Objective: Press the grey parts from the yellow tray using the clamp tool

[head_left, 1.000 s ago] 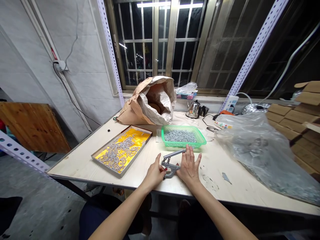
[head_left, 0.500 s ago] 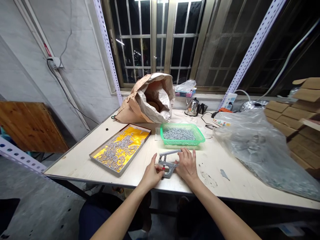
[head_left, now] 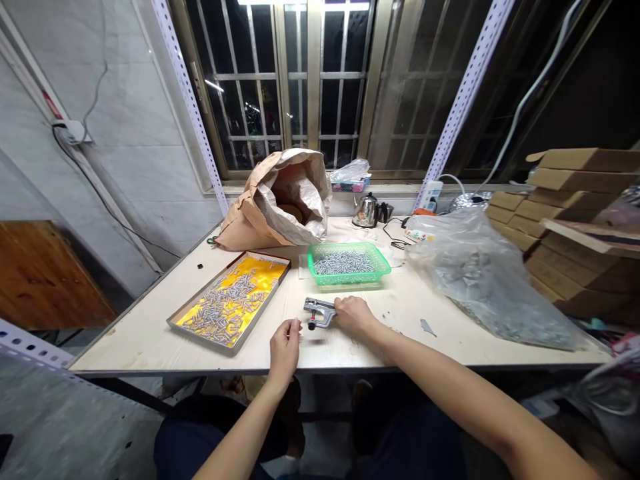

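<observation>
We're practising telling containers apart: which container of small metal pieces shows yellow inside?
The shallow tray, left of the green basket. Yellow shows between its scattered metal pieces; the basket is green.

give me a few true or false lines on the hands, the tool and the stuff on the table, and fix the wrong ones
1. The right hand holds the metal hand tool. True.
2. The left hand grips it too. False: the left hand is apart from it.
3. The green basket holds small metal pieces. True.
4. The yellow-lined tray is right of the basket. False: the yellow-lined tray is on its left.
5. The metal kettle stands upright. True.
</observation>
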Tool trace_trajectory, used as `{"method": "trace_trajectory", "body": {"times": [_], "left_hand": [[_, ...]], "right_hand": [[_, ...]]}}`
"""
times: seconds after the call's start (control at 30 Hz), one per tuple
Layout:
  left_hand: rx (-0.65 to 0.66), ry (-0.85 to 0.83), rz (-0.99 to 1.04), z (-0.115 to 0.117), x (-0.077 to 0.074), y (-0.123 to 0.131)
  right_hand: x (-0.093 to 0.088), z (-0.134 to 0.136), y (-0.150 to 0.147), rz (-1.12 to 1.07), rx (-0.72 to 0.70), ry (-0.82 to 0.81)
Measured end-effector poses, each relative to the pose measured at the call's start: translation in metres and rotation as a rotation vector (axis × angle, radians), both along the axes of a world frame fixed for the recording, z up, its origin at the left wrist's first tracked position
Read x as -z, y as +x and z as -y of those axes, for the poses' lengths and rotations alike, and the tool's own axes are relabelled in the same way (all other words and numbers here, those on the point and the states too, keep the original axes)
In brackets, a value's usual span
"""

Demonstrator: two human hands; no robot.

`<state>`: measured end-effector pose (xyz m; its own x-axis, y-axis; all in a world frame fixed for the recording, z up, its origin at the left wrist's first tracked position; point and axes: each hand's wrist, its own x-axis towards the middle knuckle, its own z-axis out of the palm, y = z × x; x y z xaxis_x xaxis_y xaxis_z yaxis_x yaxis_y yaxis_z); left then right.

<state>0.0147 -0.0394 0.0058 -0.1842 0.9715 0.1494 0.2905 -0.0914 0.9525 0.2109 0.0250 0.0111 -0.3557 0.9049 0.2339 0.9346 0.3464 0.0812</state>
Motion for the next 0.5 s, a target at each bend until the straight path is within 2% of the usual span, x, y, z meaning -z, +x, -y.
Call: {"method": "trace_trajectory", "body": {"times": [0.1, 0.27, 0.4, 0.5], "left_hand": [[0.023, -0.046, -0.024, -0.008, 0.001, -0.002], [0.176, -0.156, -0.005, -0.021, 0.002, 0.000], [0.192, -0.227, 0.022, -0.025, -0.001, 0.008], [0.138, -0.219, 0.074, -0.026, -0.001, 0.012]], "right_hand": [[-0.009, 0.000, -0.004, -0.029, -0.025, 0.069], [-0.017, 0.010, -0.007, -0.099, -0.034, 0.199], [-0.013, 0.016, -0.010, -0.163, -0.009, 0.290], [-0.007, 0.020, -0.007, -0.233, 0.044, 0.337]]}}
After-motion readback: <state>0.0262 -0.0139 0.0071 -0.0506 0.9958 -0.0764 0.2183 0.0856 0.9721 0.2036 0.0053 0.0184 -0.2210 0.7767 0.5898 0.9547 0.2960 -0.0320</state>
